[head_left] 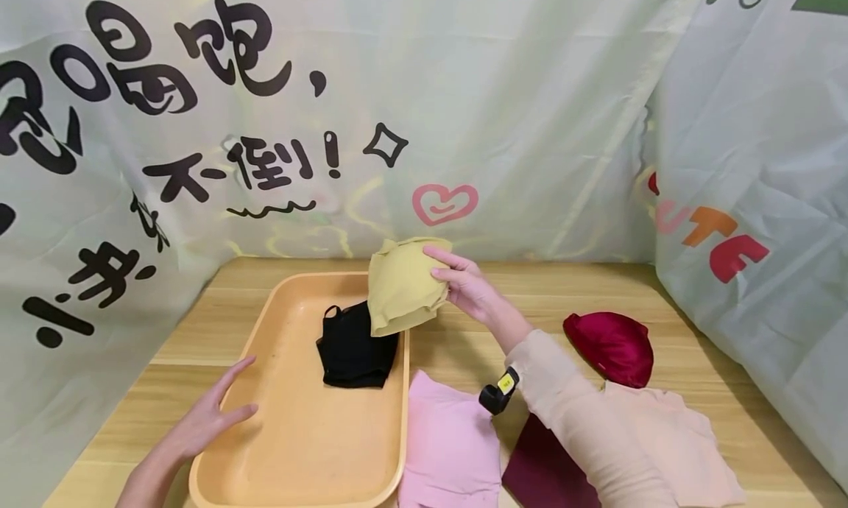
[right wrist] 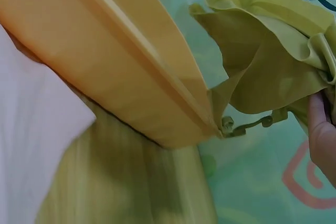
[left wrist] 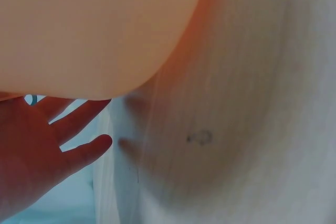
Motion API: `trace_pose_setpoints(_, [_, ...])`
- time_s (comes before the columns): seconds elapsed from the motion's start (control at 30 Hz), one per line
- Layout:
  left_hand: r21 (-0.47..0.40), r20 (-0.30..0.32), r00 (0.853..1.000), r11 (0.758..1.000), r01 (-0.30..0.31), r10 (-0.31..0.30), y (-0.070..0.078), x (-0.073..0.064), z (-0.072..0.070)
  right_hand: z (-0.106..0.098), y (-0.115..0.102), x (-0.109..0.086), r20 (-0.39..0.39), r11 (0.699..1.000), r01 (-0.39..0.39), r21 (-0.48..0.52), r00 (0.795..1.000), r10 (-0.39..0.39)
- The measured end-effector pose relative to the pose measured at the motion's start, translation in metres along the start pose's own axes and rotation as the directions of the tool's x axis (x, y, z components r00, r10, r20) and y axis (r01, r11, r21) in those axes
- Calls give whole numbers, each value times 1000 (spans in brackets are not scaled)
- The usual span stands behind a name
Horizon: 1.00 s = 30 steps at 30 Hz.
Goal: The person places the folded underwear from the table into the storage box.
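- While our right hand (head_left: 472, 291) grips the yellow bra (head_left: 405, 288) between thumb and fingers, our left hand (head_left: 205, 422) holds nothing, its fingers spread at the left rim of the orange tray (head_left: 285, 438); we cannot tell whether they touch it.
- We judge the work to be at an early stage: one black strappy top (head_left: 358, 352) lies in the tray, and the yellow bra is not yet put down.
- We count four pieces outside, on the worktop (head_left: 563, 287): a pink folded garment (head_left: 453, 449), a maroon one (head_left: 543, 464), a peach one (head_left: 682, 449) and a crimson satin bra (head_left: 611, 347).
- We see the yellow bra at the tray's far right corner, its hem facing us; bunched up, it shows no clear long axis.
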<state>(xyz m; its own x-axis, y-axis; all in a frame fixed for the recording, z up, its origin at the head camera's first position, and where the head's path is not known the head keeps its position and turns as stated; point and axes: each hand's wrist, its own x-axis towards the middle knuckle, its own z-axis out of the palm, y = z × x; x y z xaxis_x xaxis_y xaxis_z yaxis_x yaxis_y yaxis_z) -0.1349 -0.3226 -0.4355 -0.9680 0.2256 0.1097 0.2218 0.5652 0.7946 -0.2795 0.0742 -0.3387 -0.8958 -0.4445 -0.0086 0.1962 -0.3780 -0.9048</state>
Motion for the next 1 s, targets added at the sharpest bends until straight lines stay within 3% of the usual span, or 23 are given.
trace_pose_setpoints(0.47, [-2,1,1000,1000,-5,5,-1,-4,1,35,38,14,75,994,-97,-44,992,100])
trace_pose_setpoints(1.0, [27,15,1000,1000,14,-14,-1,-1,-1,42,61,20,102,984,-124,-129,985,137])
